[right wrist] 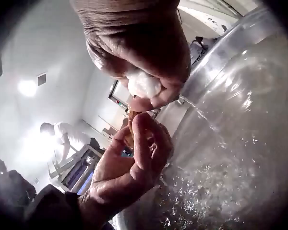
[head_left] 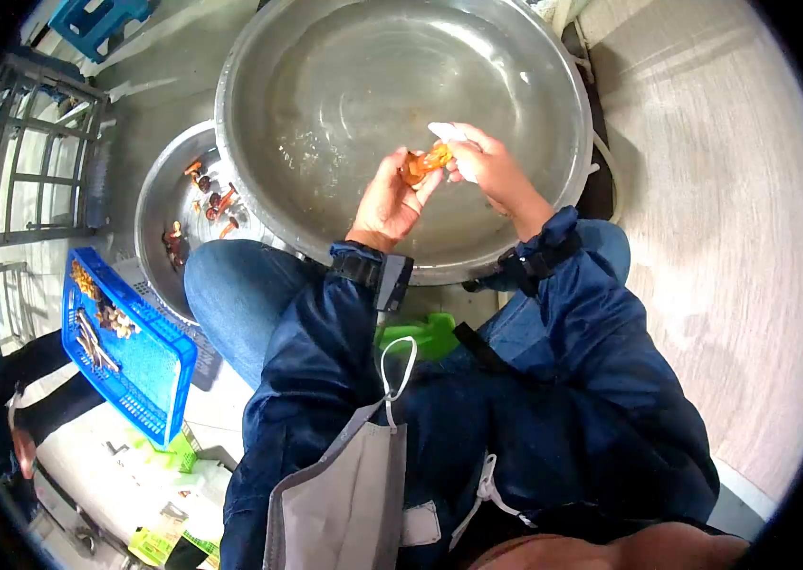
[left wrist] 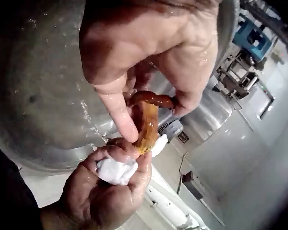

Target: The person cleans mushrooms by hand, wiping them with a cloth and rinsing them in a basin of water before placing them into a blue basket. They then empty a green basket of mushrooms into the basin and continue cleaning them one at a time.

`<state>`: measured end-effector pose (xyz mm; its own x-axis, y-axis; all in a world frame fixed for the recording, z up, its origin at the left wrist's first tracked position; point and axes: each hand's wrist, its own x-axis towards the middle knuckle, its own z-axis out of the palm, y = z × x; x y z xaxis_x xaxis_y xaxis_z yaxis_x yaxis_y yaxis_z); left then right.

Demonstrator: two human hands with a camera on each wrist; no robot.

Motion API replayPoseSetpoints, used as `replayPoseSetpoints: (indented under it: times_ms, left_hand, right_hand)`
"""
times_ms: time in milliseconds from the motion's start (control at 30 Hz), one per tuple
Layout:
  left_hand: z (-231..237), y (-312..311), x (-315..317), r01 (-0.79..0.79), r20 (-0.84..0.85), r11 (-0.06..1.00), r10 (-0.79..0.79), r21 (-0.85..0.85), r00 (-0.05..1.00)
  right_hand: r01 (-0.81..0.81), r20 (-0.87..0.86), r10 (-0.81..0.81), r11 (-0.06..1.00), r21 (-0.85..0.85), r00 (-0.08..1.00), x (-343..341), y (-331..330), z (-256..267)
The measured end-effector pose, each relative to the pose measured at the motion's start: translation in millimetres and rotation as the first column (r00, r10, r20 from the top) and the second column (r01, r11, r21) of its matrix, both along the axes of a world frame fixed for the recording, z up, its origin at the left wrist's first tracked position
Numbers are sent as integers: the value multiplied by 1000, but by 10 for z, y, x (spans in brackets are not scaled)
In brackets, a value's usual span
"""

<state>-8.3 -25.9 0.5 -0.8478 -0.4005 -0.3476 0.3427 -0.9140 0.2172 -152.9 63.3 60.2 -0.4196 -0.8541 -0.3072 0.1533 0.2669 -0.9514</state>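
A mushroom with a glossy brown cap and a yellow-orange stem is between both hands, over a wide metal basin of water. My left hand grips it by the cap, thumb and fingers at either side. The right hand holds a crumpled white wad, cloth-like and wet, in its curled fingers. Its fingertips pinch the stem's end, where another bit of white sticks out. In the right wrist view the fingers hide most of the mushroom.
Left of the basin, a smaller metal bowl contains several reddish-brown mushrooms. A blue plastic basket with sorted mushroom pieces stands nearer on that side, beside another person's hands. Beyond are a metal rack and a blue stool.
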Motion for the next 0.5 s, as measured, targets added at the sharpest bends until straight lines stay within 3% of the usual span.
replayPoseSetpoints:
  times_ms: [133,167,200,267,300,400,500]
  left_hand:
    - [32,33,-15,-77,-27,997,77,-10,997]
    - [23,29,-18,-80,-47,997,79,-22,996]
    - [28,29,-24,-82,-68,996,80,-33,995]
    - [46,55,-31,-86,-22,995,86,-43,996]
    - [63,77,-48,-100,-25,994,100,-30,995]
    - [92,126,-56,-130,-19,991,130,-23,991]
    - [140,136,-74,-118,-8,992,118,-32,993]
  right_hand:
    - [163,-182,-182,980,-115,966,50,-5,-2]
    - [138,-244,-169,981,-140,955,83,29,9]
    - [17,-484,-123,976,-217,866,116,37,-4]
    - [-260,-857,-97,930,-259,507,186,31,-65]
    - [-317,-818,-55,905,-283,573,280,25,-101]
    - [-147,-671,-99,943,-300,735,293,-52,-189]
    - [80,-405,-146,981,-176,903,92,-102,-217]
